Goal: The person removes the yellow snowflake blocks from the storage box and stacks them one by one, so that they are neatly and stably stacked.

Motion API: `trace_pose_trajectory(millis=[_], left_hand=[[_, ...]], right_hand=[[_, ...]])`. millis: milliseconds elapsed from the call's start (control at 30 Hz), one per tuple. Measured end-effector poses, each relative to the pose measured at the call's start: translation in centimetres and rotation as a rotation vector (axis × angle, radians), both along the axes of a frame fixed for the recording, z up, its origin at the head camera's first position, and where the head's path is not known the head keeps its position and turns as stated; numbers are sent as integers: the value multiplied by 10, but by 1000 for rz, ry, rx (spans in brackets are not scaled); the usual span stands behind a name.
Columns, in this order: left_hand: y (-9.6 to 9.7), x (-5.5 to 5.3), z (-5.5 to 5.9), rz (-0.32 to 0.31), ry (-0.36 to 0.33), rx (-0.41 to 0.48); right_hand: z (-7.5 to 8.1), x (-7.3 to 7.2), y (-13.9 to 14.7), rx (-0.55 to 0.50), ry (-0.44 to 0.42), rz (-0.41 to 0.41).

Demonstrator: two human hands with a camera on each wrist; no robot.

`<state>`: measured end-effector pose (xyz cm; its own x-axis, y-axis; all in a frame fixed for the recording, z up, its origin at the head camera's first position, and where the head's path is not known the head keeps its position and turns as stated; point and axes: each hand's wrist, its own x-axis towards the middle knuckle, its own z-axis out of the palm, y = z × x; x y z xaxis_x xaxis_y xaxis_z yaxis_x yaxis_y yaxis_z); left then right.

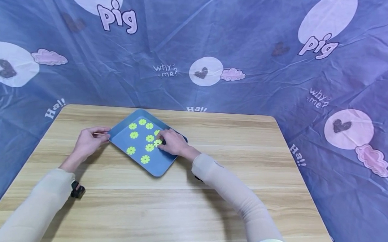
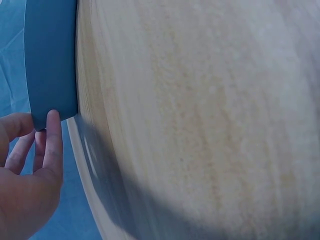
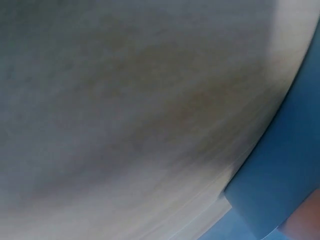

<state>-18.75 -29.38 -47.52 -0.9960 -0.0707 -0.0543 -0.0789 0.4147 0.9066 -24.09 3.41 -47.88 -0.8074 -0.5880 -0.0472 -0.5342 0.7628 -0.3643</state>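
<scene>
R-wrist cam, R grip (image 3: 305,218) cut off, tabletop (image 3: 150,100) blurry

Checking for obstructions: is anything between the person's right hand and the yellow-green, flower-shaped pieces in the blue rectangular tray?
Nothing visible: the right hand reaches over the right side of the tray, up to the nearest pieces. The left hand grips the left corner, clear of that path.

Discs (image 1: 133,135) in tray (image 1: 159,165) on table (image 1: 144,212)

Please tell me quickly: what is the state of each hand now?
Left hand: holding the tray, pinched at a corner.
Right hand: fingers at a green flower; cannot tell whether it is gripped.
</scene>
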Motion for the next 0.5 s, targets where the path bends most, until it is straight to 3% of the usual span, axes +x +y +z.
trace_pose_trajectory(millis=[267,500], left_hand=[[-2,-3,1,-6,3,12],[-3,-7,1,-7,0,11]], right_hand=[[6,2,4,-73,-17,-44],[9,4,11,-146,-33,-35]])
